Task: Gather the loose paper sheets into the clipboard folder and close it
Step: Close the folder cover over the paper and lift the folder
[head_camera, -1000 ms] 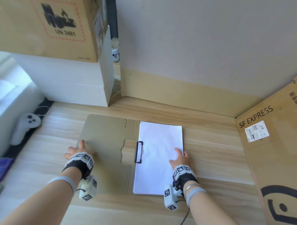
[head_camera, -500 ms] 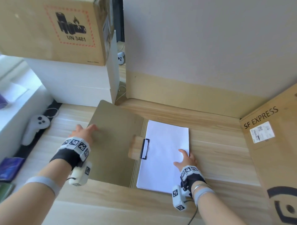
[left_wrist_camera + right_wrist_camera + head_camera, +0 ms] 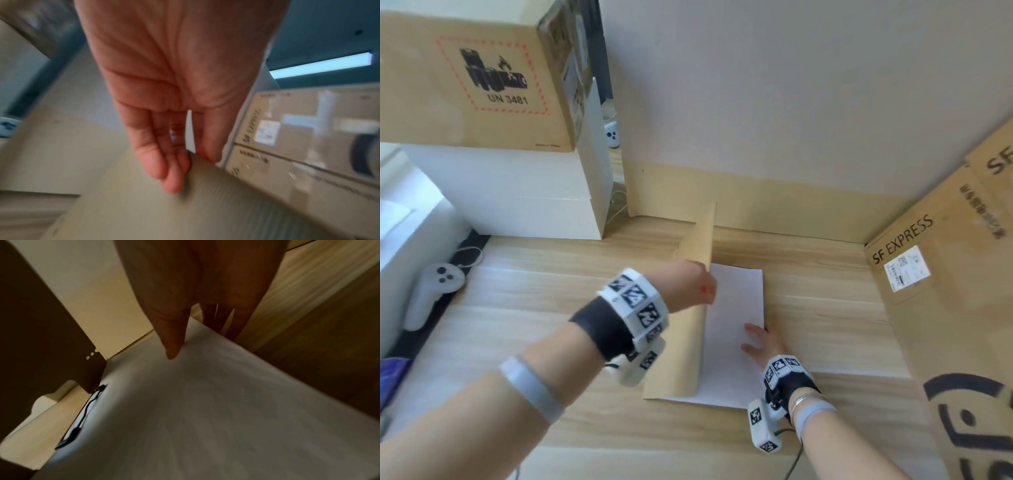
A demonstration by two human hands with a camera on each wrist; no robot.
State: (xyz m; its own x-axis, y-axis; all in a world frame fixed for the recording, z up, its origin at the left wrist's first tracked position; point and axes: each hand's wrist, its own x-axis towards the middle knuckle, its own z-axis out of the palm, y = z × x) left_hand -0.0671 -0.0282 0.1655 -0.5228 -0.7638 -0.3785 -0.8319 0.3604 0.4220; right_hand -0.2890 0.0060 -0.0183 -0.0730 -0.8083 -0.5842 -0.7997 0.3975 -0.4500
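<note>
The right hand (image 3: 763, 344) lay nearest, at about five o'clock of the white paper sheets (image 3: 736, 329), fingers straight and flat on the near right part of the stack, pinning it and grasping nothing; in the right wrist view a fingertip (image 3: 171, 353) pressed the top sheet while the black clip (image 3: 82, 420) showed at the stack's left edge. The sheets sat squared on the folder's right half, on the wooden table (image 3: 534, 308). At nine o'clock of the stack the folder cover (image 3: 688, 342) stood near upright on its spine, and the left hand (image 3: 688, 284) held it at its free edge; the left wrist view suggested fingers (image 3: 156, 159) on one face and the thumb on the other, a light pinch on the cover, though blur left this uncertain. To finish well, the cover likely wanted lowering in an even arc toward three o'clock, with the right hand sliding out to the right at the last moment, so the sheets would not shift or fan. The risk seemed to be a trapped finger or a dragged top sheet. Farther off, at two o'clock, leaned the SF Express box (image 3: 928, 274).
</note>
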